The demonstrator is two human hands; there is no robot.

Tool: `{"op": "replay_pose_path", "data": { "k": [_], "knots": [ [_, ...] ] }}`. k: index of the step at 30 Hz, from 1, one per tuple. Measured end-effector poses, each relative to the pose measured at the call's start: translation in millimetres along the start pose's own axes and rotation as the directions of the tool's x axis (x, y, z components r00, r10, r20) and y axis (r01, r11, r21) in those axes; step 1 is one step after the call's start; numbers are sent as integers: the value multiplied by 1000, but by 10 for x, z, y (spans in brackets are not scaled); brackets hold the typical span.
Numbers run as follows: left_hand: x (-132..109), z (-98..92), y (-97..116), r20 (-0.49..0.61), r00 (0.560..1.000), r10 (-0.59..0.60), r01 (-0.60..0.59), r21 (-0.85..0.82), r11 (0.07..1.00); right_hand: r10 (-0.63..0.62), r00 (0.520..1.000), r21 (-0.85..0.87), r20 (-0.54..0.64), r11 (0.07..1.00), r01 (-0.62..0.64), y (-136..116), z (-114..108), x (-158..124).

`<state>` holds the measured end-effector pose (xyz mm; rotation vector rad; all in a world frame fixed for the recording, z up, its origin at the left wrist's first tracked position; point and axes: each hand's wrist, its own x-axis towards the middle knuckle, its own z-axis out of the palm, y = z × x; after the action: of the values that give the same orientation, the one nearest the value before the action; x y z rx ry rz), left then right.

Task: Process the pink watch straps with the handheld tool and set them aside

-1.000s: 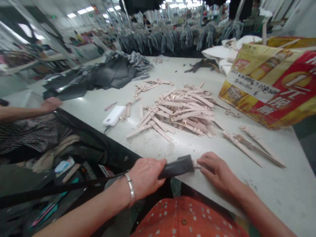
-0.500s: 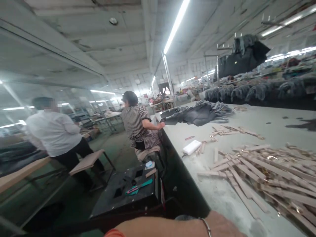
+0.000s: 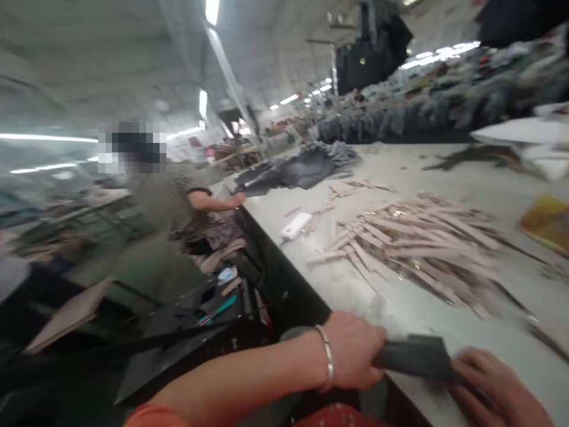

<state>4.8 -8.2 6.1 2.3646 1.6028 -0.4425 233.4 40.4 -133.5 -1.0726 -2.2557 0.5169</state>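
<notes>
Two hands, left hand point(image 3: 355, 353) and right hand point(image 3: 500, 388), one dark grey piece point(image 3: 415, 357), one bracelet point(image 3: 328, 359), one white power bank point(image 3: 296, 226), one heap of pale straps point(image 3: 413, 237) too many to count, one pile of dark cloth point(image 3: 302, 169), one yellow bag point(image 3: 549, 220), one table point(image 3: 422, 169) and one seated co-worker point(image 3: 173, 198).

I log one pale worktable point(image 3: 400, 166): heap of beige straps point(image 3: 413, 237) mid-table; white power bank point(image 3: 296, 226) just left of it; dark fabric pile point(image 3: 297, 169) farther back; yellow carton corner point(image 3: 549, 222) at right.
</notes>
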Motion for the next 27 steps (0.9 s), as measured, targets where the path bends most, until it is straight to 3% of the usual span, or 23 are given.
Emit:
{"op": "replay_pose_path", "data": {
  "k": [1, 5, 15, 22, 27],
  "knots": [
    [-27, -32, -21, -27, 999, -26, 26, 10, 1000, 29, 996, 3, 85, 1000, -30, -31, -79, -101],
    [-6, -31, -210, -8, 998, -64, 65, 38, 997, 92, 987, 46, 132, 994, -99, -114, -188, -146],
    [-53, -2, -273, 61, 992, -115, 112, 54, 992, 29, 979, -38, 199, 999, -22, -220, -231, -29],
    [-20, -93, -133, 120, 993, -15, -5, 159, 987, 54, 959, 11, 280, 998, -59, -259, -327, 74],
    [40, -165, -16, 137, 989, 64, -96, 243, 965, 64, 965, 80, 256, 993, -87, -212, -313, 59]
  ]
}}
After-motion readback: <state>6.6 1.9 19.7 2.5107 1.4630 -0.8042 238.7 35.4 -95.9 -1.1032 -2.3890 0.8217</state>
